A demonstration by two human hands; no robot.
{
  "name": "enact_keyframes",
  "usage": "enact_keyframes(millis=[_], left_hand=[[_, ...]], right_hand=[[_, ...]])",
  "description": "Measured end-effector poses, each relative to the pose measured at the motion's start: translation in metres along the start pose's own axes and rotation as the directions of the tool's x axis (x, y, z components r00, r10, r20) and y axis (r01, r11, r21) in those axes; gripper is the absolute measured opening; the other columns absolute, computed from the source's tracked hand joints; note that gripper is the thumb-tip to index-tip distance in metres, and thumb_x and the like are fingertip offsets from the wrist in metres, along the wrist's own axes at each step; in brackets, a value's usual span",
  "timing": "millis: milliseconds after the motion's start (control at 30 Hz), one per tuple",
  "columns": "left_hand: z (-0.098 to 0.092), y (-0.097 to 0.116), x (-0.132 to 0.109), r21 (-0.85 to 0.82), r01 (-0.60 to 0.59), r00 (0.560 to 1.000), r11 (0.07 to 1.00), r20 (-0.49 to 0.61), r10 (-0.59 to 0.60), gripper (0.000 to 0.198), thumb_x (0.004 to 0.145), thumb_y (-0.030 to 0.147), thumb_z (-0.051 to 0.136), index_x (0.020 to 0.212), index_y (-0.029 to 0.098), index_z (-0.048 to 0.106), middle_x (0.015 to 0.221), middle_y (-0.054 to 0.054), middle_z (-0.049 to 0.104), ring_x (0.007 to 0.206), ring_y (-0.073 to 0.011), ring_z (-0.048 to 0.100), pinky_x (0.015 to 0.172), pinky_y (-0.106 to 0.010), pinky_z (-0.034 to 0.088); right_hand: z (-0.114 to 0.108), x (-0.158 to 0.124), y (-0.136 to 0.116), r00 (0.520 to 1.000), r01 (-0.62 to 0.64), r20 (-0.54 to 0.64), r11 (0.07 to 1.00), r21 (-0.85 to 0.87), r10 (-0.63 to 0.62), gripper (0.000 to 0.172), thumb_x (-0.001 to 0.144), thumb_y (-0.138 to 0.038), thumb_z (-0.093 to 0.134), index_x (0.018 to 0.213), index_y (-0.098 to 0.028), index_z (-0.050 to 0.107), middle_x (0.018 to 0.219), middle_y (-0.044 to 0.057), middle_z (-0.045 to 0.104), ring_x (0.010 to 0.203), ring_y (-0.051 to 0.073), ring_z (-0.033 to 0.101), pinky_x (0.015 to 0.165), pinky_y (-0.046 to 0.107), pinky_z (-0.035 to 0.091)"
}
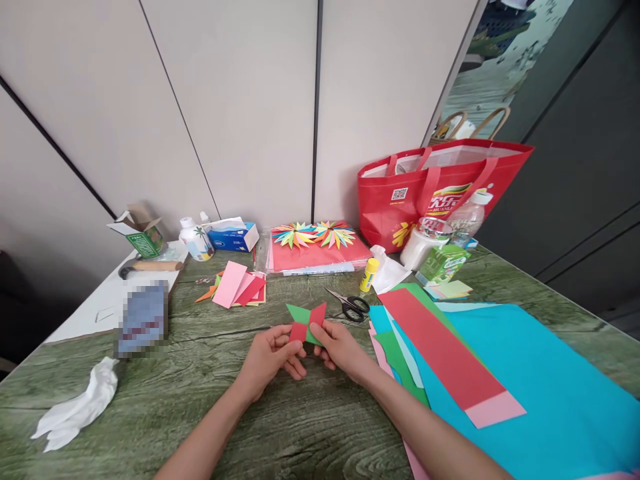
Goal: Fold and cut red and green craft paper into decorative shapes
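Pinching the red and green folded paper [308,323] in front of me, I squeeze it with my left hand's [274,353] fingers at eight o'clock and my right hand's [341,343] at four. Black scissors [346,302] lie near it at two o'clock, pink papers [231,285] at ten.

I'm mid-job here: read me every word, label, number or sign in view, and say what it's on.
"HUANL", ending unclear: red bag; larger characters above, partly hidden.
QR code, same bag; small line beneath unreadable.
Too small or blurred: blue tissue box, left green carton, right green box, glue stick.
Folded red-and-green paper: none visible.
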State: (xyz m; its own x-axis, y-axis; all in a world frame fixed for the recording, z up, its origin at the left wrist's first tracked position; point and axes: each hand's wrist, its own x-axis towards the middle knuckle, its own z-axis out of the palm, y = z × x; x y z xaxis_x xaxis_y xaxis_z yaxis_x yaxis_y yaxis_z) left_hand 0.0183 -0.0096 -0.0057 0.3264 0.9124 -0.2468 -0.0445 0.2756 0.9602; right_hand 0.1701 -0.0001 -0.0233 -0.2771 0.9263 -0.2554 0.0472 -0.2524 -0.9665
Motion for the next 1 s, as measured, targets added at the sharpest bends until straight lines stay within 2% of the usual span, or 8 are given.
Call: enact_keyframes(millis=[100,300,433,533,667,767,867,1000], left_hand=[[0.000,-0.010,0.002,0.141,-0.075,0.994,0.987,-0.067,0.085,0.046,0.070,0.038,0.060,0.108,0.014,0.053,0.055,0.004,0.055,0.037,-0.0136,0.057,0.034,-0.023,0.046],[-0.001,-0.024,-0.001,0.441,-0.213,0.927,0.872,-0.192,0.323,0.036,0.079,0.037,0.049,0.109,0.018,0.058,0.050,0.006,0.048,0.029,-0.0066,0.042,0.028,-0.017,0.032],[-0.003,-0.018,-0.002,0.400,-0.217,0.909,0.890,-0.249,0.334,0.030,0.079,0.038,0.048,0.098,0.017,0.060,0.048,0.006,0.047,0.028,-0.0071,0.041,0.027,-0.017,0.030],[-0.006,-0.010,0.001,0.286,-0.268,0.915,0.920,-0.222,0.336,0.025,0.076,0.037,0.052,0.090,0.017,0.059,0.058,0.003,0.056,0.041,-0.0109,0.053,0.038,-0.021,0.045],[-0.008,0.000,0.003,0.173,-0.308,0.875,0.936,-0.335,0.350,0.036,0.067,0.032,0.065,0.099,0.019,0.057,0.098,-0.006,0.061,0.070,-0.0167,0.063,0.063,-0.030,0.054],[-0.006,0.004,0.003,-0.066,-0.267,0.940,0.962,-0.238,0.244,0.049,0.070,0.041,0.061,0.112,0.018,0.050,0.098,-0.008,0.061,0.074,-0.0209,0.064,0.060,-0.034,0.054],[-0.005,0.004,0.002,-0.147,-0.270,0.954,0.952,-0.174,0.243,0.048,0.069,0.038,0.064,0.111,0.017,0.050,0.096,-0.008,0.063,0.076,-0.0210,0.064,0.062,-0.034,0.054],[-0.008,0.004,0.001,-0.090,-0.289,0.920,0.953,-0.302,0.250,0.033,0.069,0.032,0.065,0.096,0.017,0.054,0.078,-0.003,0.067,0.063,-0.0162,0.063,0.058,-0.028,0.053]], right_hand=[[0.006,0.003,0.005,0.998,-0.018,-0.061,1.000,-0.006,0.017,0.029,0.081,-0.048,0.041,0.072,-0.021,0.036,0.046,-0.011,0.031,0.033,0.004,0.023,0.031,0.014,0.017],[0.021,0.000,0.014,0.994,0.041,-0.100,0.999,-0.009,-0.042,0.028,0.083,-0.044,0.040,0.069,-0.022,0.032,0.046,-0.011,0.034,0.035,0.005,0.026,0.033,0.015,0.019],[0.028,-0.004,0.017,0.988,0.149,-0.045,0.989,0.013,-0.149,0.025,0.085,-0.044,0.038,0.078,-0.020,0.038,0.050,-0.010,0.035,0.037,0.006,0.028,0.034,0.016,0.023],[0.023,-0.005,0.015,0.967,0.253,-0.019,0.967,-0.034,-0.254,0.023,0.086,-0.040,0.038,0.089,-0.019,0.046,0.054,-0.008,0.038,0.039,0.007,0.032,0.036,0.017,0.027],[0.003,-0.003,0.005,0.846,0.502,-0.076,0.836,-0.223,-0.528,0.029,0.086,-0.027,0.039,0.108,-0.023,0.057,0.077,0.002,0.051,0.062,0.012,0.051,0.056,0.024,0.044],[-0.007,-0.003,0.000,0.748,0.583,-0.148,0.747,-0.321,-0.647,0.037,0.086,-0.020,0.037,0.120,-0.026,0.053,0.101,0.007,0.051,0.092,0.017,0.052,0.079,0.031,0.043],[-0.006,-0.003,0.000,0.785,0.570,-0.112,0.781,-0.255,-0.610,0.042,0.084,-0.020,0.041,0.126,-0.025,0.047,0.114,0.009,0.049,0.102,0.019,0.050,0.084,0.033,0.044],[-0.001,-0.002,0.003,0.914,0.395,-0.102,0.919,-0.001,-0.393,0.040,0.078,-0.031,0.052,0.117,-0.020,0.053,0.098,0.009,0.062,0.075,0.018,0.061,0.070,0.034,0.051]])
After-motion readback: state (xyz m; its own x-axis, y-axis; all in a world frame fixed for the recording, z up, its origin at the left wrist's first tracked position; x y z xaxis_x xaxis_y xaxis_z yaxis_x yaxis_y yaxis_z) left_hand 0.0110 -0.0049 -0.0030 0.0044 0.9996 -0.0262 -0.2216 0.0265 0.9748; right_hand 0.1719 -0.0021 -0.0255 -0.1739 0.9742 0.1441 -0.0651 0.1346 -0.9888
